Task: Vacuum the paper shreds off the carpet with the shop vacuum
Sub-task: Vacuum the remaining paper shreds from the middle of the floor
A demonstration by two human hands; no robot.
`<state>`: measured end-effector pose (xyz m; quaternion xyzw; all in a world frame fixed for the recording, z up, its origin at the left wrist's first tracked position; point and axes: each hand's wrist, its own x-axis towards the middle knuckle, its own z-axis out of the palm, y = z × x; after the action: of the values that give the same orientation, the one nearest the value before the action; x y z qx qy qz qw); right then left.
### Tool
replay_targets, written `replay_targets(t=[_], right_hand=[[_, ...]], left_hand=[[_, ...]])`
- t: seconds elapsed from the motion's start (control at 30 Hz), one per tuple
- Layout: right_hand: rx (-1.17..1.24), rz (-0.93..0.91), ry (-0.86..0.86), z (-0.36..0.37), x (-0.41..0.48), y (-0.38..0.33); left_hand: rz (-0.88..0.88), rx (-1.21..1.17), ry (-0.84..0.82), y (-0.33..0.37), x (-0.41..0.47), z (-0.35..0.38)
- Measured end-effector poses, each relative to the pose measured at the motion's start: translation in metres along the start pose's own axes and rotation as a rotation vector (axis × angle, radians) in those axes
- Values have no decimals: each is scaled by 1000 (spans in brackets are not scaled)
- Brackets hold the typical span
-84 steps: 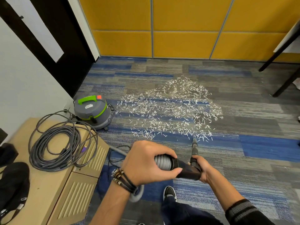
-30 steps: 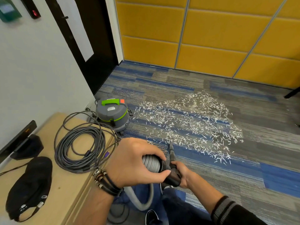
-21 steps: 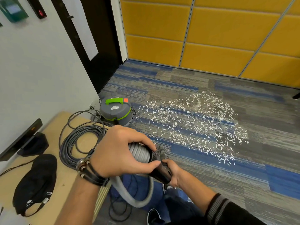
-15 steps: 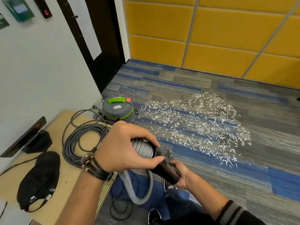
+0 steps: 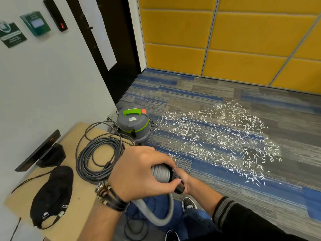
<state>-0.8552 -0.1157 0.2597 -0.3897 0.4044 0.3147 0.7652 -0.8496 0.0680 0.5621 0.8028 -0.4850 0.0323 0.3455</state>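
White paper shreds (image 5: 217,138) lie scattered in a wide patch on the blue and grey carpet (image 5: 286,188). The small grey shop vacuum (image 5: 133,123) with a green handle stands at the patch's left edge, by the wall. My left hand (image 5: 139,173) grips the ribbed grey hose (image 5: 160,173) where it meets the black wand handle. My right hand (image 5: 185,181) holds that black handle from below and is mostly hidden behind the left hand. The hose loops down past my legs. The nozzle end is hidden.
A low wooden cabinet (image 5: 81,202) at my left carries a coiled grey cable (image 5: 99,153), a black cap (image 5: 52,193) and a black device (image 5: 40,152). A white wall and black door (image 5: 107,49) stand left, yellow panels (image 5: 225,40) behind. My shoes (image 5: 188,204) are below.
My view has swung left and tilted up, showing more wall and door. Both hands keep their grip on the hose and handle, now drawn closer to me, and the wand tip has dropped out of sight.
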Motion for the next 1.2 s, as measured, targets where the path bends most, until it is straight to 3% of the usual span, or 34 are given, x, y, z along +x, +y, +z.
replay_targets(t=[0.13, 0.2, 0.43, 0.63, 0.8, 1.03, 1.2], right_hand=[[56, 29, 97, -1, -24, 14], [67, 47, 56, -7, -30, 11], [69, -38, 77, -13, -36, -24], [26, -65, 80, -6, -22, -42], [90, 0, 126, -15, -23, -22], [85, -58, 85, -16, -16, -56], [96, -90, 94, -9, -7, -67]], left_hand=[[-29, -75, -37, -2, 0, -1], [-25, -81, -33, 1, 4, 0], [-57, -41, 82, -9, 14, -15], [-44, 29, 3, -10, 35, 3], [-49, -49, -63, -12, 42, 5], [-72, -8, 46, -20, 52, -9], [-58, 25, -47, -24, 65, 9]])
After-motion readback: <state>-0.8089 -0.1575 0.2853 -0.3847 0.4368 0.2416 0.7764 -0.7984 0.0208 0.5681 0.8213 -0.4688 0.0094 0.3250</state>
